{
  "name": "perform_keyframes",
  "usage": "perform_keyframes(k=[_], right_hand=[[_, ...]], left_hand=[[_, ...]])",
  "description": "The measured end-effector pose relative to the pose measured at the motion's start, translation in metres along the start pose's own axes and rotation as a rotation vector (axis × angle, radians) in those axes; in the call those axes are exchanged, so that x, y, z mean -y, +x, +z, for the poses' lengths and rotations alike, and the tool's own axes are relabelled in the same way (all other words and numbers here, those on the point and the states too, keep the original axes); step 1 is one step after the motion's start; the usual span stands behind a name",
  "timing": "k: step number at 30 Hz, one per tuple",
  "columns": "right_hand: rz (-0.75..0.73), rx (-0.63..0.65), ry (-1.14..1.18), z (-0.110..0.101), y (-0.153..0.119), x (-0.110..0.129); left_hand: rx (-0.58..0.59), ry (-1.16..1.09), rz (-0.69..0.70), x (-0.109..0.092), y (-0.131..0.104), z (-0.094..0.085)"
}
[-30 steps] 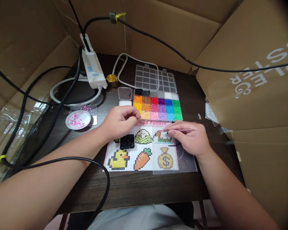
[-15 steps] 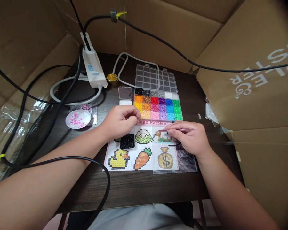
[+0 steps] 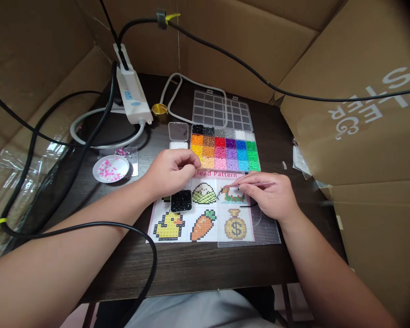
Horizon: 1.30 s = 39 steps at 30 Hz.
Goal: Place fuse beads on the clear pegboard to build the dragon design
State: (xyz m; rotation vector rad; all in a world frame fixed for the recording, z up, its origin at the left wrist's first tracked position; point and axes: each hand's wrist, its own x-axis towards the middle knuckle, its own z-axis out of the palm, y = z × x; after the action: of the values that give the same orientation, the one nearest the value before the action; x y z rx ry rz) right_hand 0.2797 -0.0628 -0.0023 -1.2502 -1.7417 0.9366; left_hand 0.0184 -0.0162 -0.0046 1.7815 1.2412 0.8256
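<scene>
The right hand (image 3: 276, 196) pinches tweezers (image 3: 231, 186) near 10 o'clock on the clear pegboard (image 3: 267, 225), seemingly fine placement calling for steady tips. The left hand (image 3: 171, 175), fingers curled narrow, contents unclear, is at the black beads' (image 3: 181, 201) 12 o'clock.

Shiny metal tweezers (image 3: 265, 184), clear plastic lid (image 3: 222, 110), wood-grain table (image 3: 191, 269); matt cardboard (image 3: 239, 45)
</scene>
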Motion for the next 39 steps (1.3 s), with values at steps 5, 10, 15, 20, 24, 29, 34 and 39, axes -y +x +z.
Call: perform_keyframes(k=[5, 10, 15, 20, 24, 29, 34, 39], right_hand=[[0.006, -0.001, 0.008, 0.000, 0.000, -0.002], [0.010, -0.016, 0.014, -0.001, -0.001, -0.005], [0.006, -0.051, 0.022, -0.005, -0.002, -0.007], [0.012, -0.094, 0.058, -0.011, -0.001, -0.011], [0.023, -0.135, 0.040, -0.018, -0.003, -0.012], [0.032, -0.154, 0.026, -0.026, -0.005, -0.014], [0.020, -0.134, 0.031, -0.030, -0.005, -0.018], [0.000, -0.074, 0.034, -0.032, -0.006, -0.019]], left_hand=[[-0.006, -0.002, -0.012, -0.001, -0.001, 0.000], [0.001, 0.014, -0.011, -0.001, 0.000, 0.000], [-0.002, 0.016, -0.005, 0.001, 0.000, 0.001], [-0.006, -0.002, -0.016, 0.002, -0.001, 0.001], [-0.003, 0.000, -0.016, 0.003, -0.001, 0.000], [-0.001, 0.011, 0.004, 0.004, 0.000, 0.000], [0.002, 0.005, -0.009, 0.004, -0.001, 0.000], [-0.001, -0.003, -0.005, 0.004, 0.000, 0.001]])
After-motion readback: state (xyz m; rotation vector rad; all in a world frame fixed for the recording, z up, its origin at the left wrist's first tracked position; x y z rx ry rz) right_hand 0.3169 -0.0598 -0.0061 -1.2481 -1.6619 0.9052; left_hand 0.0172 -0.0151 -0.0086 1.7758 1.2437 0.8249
